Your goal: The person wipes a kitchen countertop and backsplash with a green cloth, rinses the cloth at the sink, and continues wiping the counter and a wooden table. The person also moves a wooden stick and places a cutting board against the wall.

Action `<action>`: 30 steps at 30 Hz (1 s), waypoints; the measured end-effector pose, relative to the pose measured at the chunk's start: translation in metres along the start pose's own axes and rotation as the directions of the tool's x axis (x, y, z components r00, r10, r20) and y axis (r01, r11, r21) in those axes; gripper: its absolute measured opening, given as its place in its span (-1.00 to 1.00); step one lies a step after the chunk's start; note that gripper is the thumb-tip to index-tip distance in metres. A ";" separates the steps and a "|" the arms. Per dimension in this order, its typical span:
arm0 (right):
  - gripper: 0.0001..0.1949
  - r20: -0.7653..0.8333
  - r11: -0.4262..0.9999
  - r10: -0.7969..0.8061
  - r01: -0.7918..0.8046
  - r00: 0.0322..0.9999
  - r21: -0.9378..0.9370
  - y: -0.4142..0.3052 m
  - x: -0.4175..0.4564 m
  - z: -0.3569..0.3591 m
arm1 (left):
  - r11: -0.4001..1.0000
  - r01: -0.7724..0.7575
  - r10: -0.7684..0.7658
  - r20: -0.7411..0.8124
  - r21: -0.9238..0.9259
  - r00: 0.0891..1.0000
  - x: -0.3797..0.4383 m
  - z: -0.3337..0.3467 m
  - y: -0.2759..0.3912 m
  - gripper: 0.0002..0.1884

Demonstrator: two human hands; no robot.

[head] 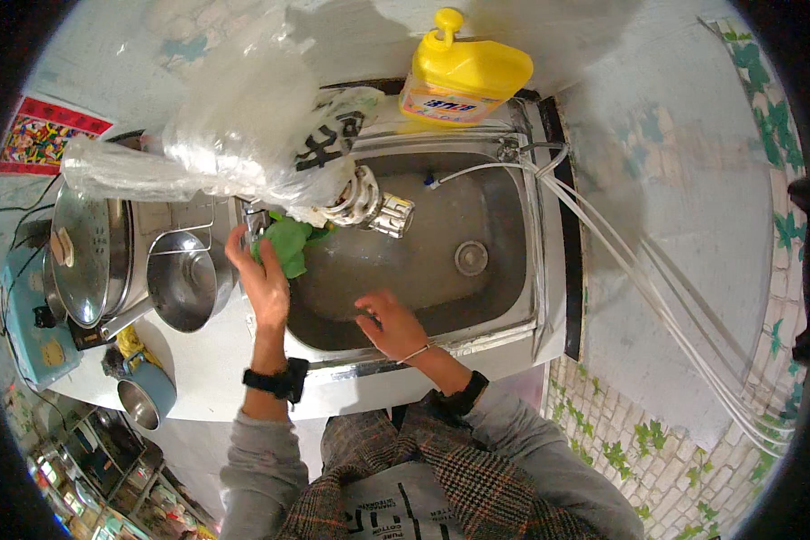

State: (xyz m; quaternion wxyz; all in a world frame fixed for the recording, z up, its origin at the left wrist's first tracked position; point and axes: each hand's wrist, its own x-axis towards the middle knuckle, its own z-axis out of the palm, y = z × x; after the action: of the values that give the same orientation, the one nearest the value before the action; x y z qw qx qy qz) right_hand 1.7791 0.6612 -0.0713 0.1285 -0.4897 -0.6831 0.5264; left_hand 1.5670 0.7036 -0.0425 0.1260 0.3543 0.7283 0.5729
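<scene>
My left hand [263, 287] is at the sink's left rim with its fingers spread. Its thumb side touches or almost touches some green leaves [287, 246], probably a leafy vegetable, lying at the rim and partly over the basin. Over the near side of the stainless steel sink [418, 270] hovers my right hand [395, 327], fingers slightly curled and apart, with nothing visible in them. A chrome tap nozzle [391, 214] juts over the basin. Part of the tap is hidden by a large clear plastic bag [243, 121]. Toward the basin's right side sits a round drain [471, 258].
A yellow detergent jug [469, 77] stands behind the sink. White hoses [621, 246] run from its back right corner. On the left counter are a saucepan [182, 280], a glass-lidded pot [81, 256] and a blue mug [147, 395] close to the front edge.
</scene>
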 end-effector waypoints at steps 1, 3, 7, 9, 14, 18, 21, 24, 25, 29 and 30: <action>-0.71 -0.088 0.999 -0.031 0.031 0.996 -0.007 -0.004 0.007 -0.003 | 0.995 0.011 -0.021 0.103 0.097 0.994 -0.010 0.001 0.007 -0.80; -0.67 -0.248 0.985 -0.174 0.173 0.953 -0.028 -0.019 0.022 -0.014 | 0.955 0.011 -0.101 0.290 0.296 0.952 -0.031 -0.001 0.020 -0.79; -0.60 -0.233 0.901 -0.398 0.331 0.887 -0.280 -0.017 0.075 -0.053 | 0.998 -0.059 0.016 0.713 0.036 0.701 -0.031 0.038 0.030 -0.79; -0.59 -0.085 0.922 -0.245 0.205 0.966 -0.329 -0.016 0.091 -0.081 | 0.992 -0.110 0.019 0.765 0.068 0.643 -0.019 0.054 0.017 -0.74; -0.63 -0.076 0.924 -0.201 0.163 0.977 -0.346 -0.022 0.099 -0.123 | 0.919 -0.359 0.088 0.802 0.164 0.590 -0.019 0.086 -0.003 -0.52; -0.62 -0.188 0.915 -0.216 0.132 0.958 -0.381 -0.023 0.093 -0.116 | 0.946 -0.323 0.248 0.677 -0.016 0.693 -0.042 0.105 0.004 -0.62; -0.57 -0.235 0.997 -0.066 0.076 0.970 0.033 -0.004 0.086 -0.108 | 0.985 -0.090 -0.046 0.731 0.146 0.681 -0.046 0.102 0.004 -0.60; -0.51 -0.070 0.656 0.337 -0.180 0.939 0.733 -0.010 0.076 -0.098 | 0.858 0.512 -0.407 0.663 0.041 0.629 -0.042 0.093 -0.021 -0.62; -0.49 0.005 0.510 0.471 -0.278 0.882 0.814 -0.018 0.070 -0.091 | 0.862 0.506 -0.392 0.691 0.045 0.607 -0.047 0.092 -0.019 -0.57; -0.38 0.464 -0.205 0.178 -0.428 0.868 0.880 0.025 0.077 -0.088 | 0.992 0.096 -0.014 0.680 -0.083 0.733 -0.124 0.102 0.030 -0.49; -0.43 0.460 -0.239 0.248 -0.406 0.853 0.882 0.023 0.076 -0.086 | 0.999 0.036 -0.006 0.687 -0.029 0.726 -0.121 0.101 0.034 -0.53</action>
State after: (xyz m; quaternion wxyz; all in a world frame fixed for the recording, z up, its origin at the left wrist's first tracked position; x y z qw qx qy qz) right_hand 1.8135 0.7728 -0.0810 0.2652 -0.3594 0.0936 0.8898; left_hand 1.7261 0.7019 -0.0695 0.4001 0.5300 0.6223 0.4144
